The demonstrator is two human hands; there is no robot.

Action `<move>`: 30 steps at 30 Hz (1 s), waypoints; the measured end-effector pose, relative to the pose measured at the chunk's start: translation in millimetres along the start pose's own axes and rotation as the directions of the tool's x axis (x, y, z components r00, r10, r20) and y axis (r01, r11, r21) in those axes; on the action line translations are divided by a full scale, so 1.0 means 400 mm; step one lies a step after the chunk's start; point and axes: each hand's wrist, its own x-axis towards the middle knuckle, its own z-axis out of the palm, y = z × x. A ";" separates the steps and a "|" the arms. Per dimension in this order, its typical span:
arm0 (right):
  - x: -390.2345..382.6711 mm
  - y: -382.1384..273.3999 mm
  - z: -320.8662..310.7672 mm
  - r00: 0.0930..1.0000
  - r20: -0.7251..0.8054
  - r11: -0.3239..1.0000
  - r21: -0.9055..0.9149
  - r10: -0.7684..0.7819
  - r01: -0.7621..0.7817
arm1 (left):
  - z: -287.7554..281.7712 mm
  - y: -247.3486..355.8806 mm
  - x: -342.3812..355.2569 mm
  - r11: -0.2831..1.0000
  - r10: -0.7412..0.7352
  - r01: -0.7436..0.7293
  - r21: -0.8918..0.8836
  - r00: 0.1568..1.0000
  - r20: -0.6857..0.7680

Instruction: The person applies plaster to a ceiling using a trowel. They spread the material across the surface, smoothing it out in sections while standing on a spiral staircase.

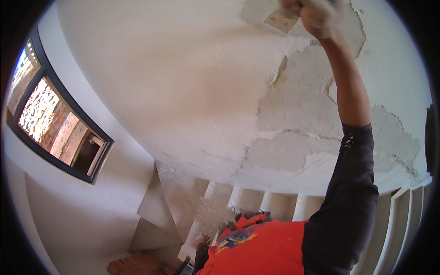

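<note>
My right arm reaches up to the wall, and my right hand (pixel 321 18), smeared by motion, is closed at the top of the view. From its fingers juts a flat, squarish pale blade (pixel 281 22) with dark marks, apparently a scraper; its handle is hidden in the grip. The blade lies at the edge of a rough grey patch (pixel 302 82) where the white coat has come off the wall (pixel 183 68). Low down, beside my red shirt, my left hand (pixel 202 239) hangs with its fingers apart and nothing seen in it.
Stairs (pixel 215 201) strewn with pale flakes run below the wall, turning at a corner on the left. More steps (pixel 389 224) lie at the lower right. A dark-framed window (pixel 59 123) is on the left. A reddish-brown object (pixel 137 265) lies at the bottom.
</note>
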 end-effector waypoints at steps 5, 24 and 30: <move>0.028 0.070 -0.021 0.992 -0.093 0.996 0.016 0.091 -0.090 | 0.021 0.026 0.037 0.996 0.080 -0.082 0.041 0.995 0.054; 0.037 0.089 0.035 0.988 -0.081 0.990 0.061 0.131 -0.126 | 0.016 -0.049 0.020 0.999 0.019 -0.019 0.044 1.000 0.004; 0.068 0.103 0.030 0.990 -0.113 0.969 0.242 0.084 -0.055 | -0.006 -0.102 0.084 0.942 0.250 -0.260 0.214 0.965 0.073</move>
